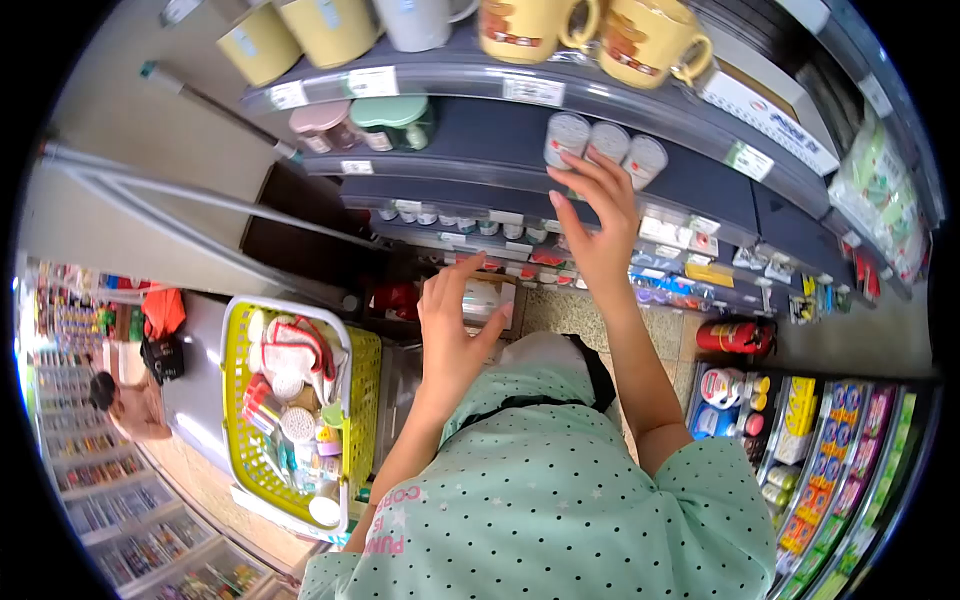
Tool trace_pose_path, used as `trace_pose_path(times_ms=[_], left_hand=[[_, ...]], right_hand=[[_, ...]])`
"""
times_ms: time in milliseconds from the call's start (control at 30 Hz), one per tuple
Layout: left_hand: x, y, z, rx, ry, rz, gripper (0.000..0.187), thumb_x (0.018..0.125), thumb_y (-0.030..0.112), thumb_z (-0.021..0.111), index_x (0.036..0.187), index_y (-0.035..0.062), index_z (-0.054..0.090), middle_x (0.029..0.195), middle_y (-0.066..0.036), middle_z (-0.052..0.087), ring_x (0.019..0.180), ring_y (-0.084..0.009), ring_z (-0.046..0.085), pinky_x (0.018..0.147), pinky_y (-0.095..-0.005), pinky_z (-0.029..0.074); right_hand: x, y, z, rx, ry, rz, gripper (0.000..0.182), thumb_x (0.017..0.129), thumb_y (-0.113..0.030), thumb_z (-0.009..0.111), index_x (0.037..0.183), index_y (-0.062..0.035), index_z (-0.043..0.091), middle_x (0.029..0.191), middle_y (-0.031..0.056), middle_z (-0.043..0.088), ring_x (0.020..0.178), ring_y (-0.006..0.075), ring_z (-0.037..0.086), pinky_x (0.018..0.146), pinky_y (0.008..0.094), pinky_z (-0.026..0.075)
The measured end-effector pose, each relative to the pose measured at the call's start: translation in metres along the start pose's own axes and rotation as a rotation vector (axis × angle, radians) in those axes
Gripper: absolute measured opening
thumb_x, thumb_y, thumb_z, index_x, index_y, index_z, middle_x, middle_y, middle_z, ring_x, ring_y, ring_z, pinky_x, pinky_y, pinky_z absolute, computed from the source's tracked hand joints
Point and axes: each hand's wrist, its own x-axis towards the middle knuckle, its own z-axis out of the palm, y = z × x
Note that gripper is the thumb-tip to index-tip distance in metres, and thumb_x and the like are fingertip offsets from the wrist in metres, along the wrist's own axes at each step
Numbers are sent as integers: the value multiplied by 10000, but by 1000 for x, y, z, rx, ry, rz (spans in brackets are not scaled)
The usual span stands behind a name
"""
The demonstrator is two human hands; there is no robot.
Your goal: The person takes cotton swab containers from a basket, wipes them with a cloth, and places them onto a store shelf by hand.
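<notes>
1. A shopper in a dotted green top reached both hands toward store shelving, the right hand (603,225) raised at three pale canisters (608,137) that stood side by side.
2. The right hand's fingers were spread and slightly bent, wrapped around nothing; from where I stood, I could not tell whether the fingertips touched a canister. The left hand (455,330) hung lower, loosely curled and holding nothing.
3. The canisters sat close together near the front of their shelf (480,130), so a good grasp, to my eye, called for thumb and fingers on opposite sides of one, drawn straight forward without nudging its neighbors.
4. The mug shelf's edge (440,88) ran just above them, leaving, I judged, little room to lift; a low, level pull looked safer for the yellow mugs (535,28) overhead.
5. Bare shelf lay to the canisters' left, as far as a green-lidded container (392,125), offering the easier side for fingers.
6. At the shopper's left, a loaded yellow-green basket (361,400) stood near the left forearm, narrowing elbow room there.
</notes>
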Motion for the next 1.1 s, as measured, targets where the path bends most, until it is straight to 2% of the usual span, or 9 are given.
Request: trace_pose_path(times_ms=[200, 433, 600, 700, 767, 933, 1033, 1067, 1100], left_hand=[[-18, -9, -30, -4, 146, -20, 605, 725, 69, 810, 1290, 29, 596, 1202, -138, 635, 1112, -351, 561, 990, -424, 424], [-57, -24, -64, 17, 325, -198, 583, 732, 115, 814, 1270, 31, 606, 1161, -146, 632, 1079, -351, 560, 963, -413, 429], [-91, -28, -91, 16, 474, -273, 484, 753, 74, 796, 1206, 21, 633, 1129, -150, 659, 1048, -338, 609, 957, -407, 450], [-112, -29, -104, -36, 571, -309, 389, 764, 31, 777, 1134, 10, 661, 1083, -148, 687, 1039, -321, 638, 936, -394, 475], [-129, -28, -113, -43, 623, -358, 329, 771, 5, 763, 1089, 9, 678, 1050, -141, 703, 1040, -307, 651, 923, -384, 489], [-158, -38, -124, 44, 749, -433, 222, 801, 14, 739, 1017, 28, 687, 985, -105, 701, 902, -267, 629, 805, -366, 478], [-169, -41, -129, 48, 793, -465, 216, 782, 12, 730, 989, 22, 668, 966, -131, 684, 900, -333, 610, 784, -400, 463], [-176, -42, -129, 64, 779, -533, 214, 808, 19, 733, 1016, 24, 681, 995, -99, 700, 909, -262, 630, 796, -358, 475], [-179, -43, -129, 64, 791, -535, 216, 810, 21, 732, 1020, 26, 680, 998, -99, 701, 910, -262, 629, 792, -359, 475]], right_hand=[[2, -56, 25, 182, -118, -65, 260, 803, -44, 754, 1057, -99, 770, 1158, 61, 723, 1147, 299, 613, 987, 404, 482], [-13, -117, 65, 440, -379, -122, 264, 790, -13, 735, 1046, -66, 765, 1138, 83, 729, 1108, 295, 636, 982, 396, 484], [-23, -152, 92, 624, -577, -183, 312, 783, -14, 731, 1090, -69, 752, 1156, 99, 723, 1110, 306, 641, 989, 406, 486], [-24, -172, 102, 658, -815, -296, 400, 763, -38, 762, 1158, -88, 734, 1253, 83, 684, 1228, 327, 587, 1044, 427, 459], [-29, -180, 112, 652, -984, -366, 553, 725, -13, 774, 1259, -122, 683, 1374, 75, 614, 1344, 338, 495, 1107, 455, 407], [-47, -182, 152, 482, -1117, -579, 660, 700, 5, 774, 1319, -181, 639, 1431, 42, 561, 1399, 345, 422, 1144, 492, 358], [-54, -180, 169, 460, -1163, -595, 677, 694, 12, 772, 1324, -193, 631, 1439, 40, 548, 1407, 343, 410, 1151, 504, 344], [-56, -180, 172, 469, -1163, -573, 631, 697, 15, 764, 1287, -177, 653, 1399, 47, 580, 1393, 330, 432, 1147, 505, 347], [-57, -179, 176, 480, -1177, -565, 595, 701, 16, 760, 1259, -168, 668, 1371, 48, 599, 1383, 324, 445, 1145, 505, 350]])
